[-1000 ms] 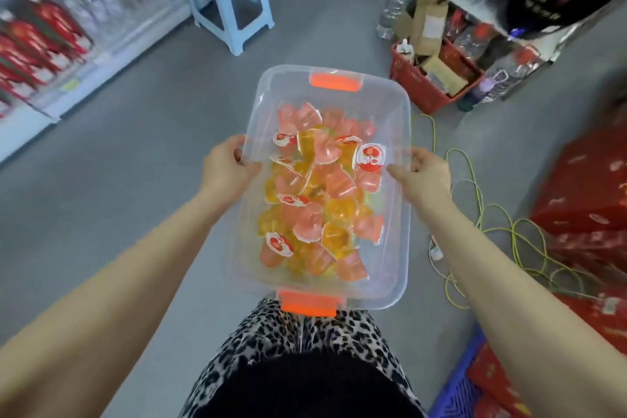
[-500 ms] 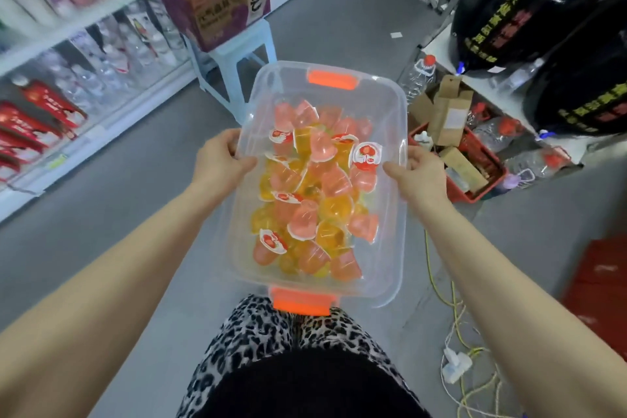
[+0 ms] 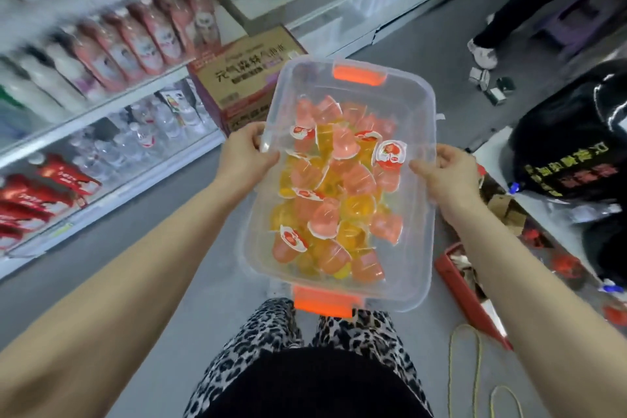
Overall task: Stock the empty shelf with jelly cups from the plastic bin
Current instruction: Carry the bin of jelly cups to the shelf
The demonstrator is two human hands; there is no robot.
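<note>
The jelly cups (image 3: 334, 200), pink and yellow with some red-printed lids showing, lie in a loose heap inside the clear bin (image 3: 419, 241), piled mostly toward its left and middle. The bin is held in the air in front of the person, above a leopard-print skirt (image 3: 271, 343) and the grey floor (image 3: 152, 214). It has an orange latch (image 3: 359, 75) at the far end and another at the near end.

The left hand (image 3: 242, 154) grips the left long rim, thumb hooked over the edge and fingers curled round the outside. The right hand (image 3: 448, 173) grips the right rim the same way, fingers wrapped round it.

Just beyond the bin's far left corner stands a printed carton (image 3: 244, 78). To the left run shelves (image 3: 101, 102) with blurred bottles. To the right are a red crate (image 3: 475, 302), black bags (image 3: 576, 146) and a yellow cord (image 3: 464, 360). Another person's shoe (image 3: 481, 52) shows at the top right.
</note>
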